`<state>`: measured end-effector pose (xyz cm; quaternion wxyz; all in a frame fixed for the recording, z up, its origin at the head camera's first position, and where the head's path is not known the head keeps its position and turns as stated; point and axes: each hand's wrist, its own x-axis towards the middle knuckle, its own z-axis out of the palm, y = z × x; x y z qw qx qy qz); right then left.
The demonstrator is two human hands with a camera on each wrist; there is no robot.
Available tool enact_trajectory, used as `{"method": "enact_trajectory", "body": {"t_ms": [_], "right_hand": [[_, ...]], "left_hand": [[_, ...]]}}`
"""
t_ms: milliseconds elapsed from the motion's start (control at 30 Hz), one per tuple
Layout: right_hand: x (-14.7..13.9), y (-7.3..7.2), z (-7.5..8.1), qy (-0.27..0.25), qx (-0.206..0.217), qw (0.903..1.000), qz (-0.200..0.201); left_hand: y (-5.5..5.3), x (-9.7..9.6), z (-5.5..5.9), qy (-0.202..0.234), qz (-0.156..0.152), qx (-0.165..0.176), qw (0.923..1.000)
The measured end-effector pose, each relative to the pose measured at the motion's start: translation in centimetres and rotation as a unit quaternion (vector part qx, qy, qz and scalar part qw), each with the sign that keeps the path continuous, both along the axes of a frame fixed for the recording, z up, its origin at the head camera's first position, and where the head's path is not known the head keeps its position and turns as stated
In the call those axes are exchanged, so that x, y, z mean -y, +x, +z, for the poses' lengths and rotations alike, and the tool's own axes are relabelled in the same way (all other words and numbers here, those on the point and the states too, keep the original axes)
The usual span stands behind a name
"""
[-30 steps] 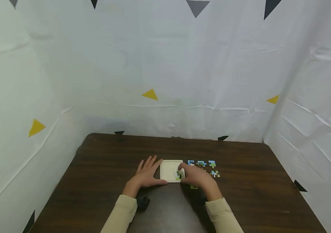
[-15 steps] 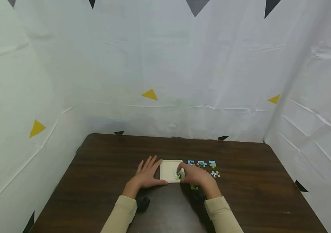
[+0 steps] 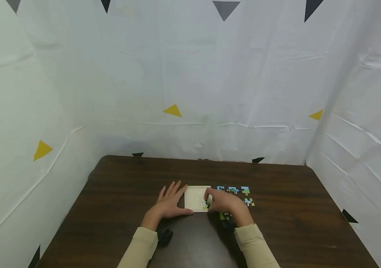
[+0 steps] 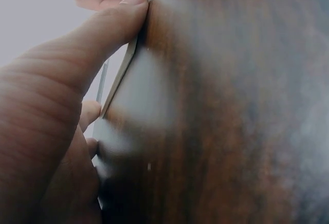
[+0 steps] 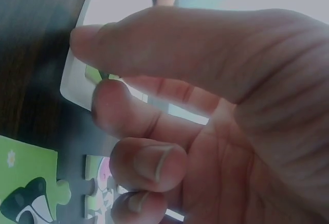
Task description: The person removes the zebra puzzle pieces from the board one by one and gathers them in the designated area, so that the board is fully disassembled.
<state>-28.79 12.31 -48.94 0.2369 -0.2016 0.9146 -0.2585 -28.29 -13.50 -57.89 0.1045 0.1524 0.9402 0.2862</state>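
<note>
A small pale wooden puzzle tray (image 3: 193, 196) lies on the dark table. A green, black and white puzzle piece (image 3: 205, 205) sits at its near right corner, showing partly green in the right wrist view. My right hand (image 3: 226, 204) pinches that piece between thumb and index finger, with the thumb (image 5: 95, 44) at the tray rim; the other fingers curl loosely. My left hand (image 3: 168, 206) is spread with straight fingers along the tray's left side. In the left wrist view its thumb (image 4: 121, 21) presses the tray's near edge.
Several loose puzzle pieces (image 3: 245, 190) lie right of the tray, some partly hidden by my right hand. A green piece (image 5: 33, 170) with a black and white shape lies near that hand. White cloth walls (image 3: 190, 74) with coloured triangles enclose the wooden table (image 3: 294, 208).
The hands and tray keep nearly the same places. My right fingers shift slightly at the puzzle piece in the corner, and the head view tilts a little.
</note>
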Motion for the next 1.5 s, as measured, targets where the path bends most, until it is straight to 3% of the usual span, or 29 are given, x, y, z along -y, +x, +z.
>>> {"method": "enact_trajectory", "body": {"t_ms": [433, 733, 1500], "right_hand": [[0.0, 0.1, 0.2, -0.003, -0.031, 0.9994, -0.015], [0.1, -0.8, -0.5, -0.034, -0.074, 0.9966, 0.012], [0.7, -0.9, -0.5, -0.048, -0.069, 0.9963, 0.012]], "left_hand": [[-0.1, 0.1, 0.0, 0.002, -0.006, -0.003, 1.0], [-0.5, 0.7, -0.4, -0.01, 0.0, -0.005, 0.9999], [-0.6, 1.0, -0.4, 0.007, -0.004, -0.015, 0.9998]]}}
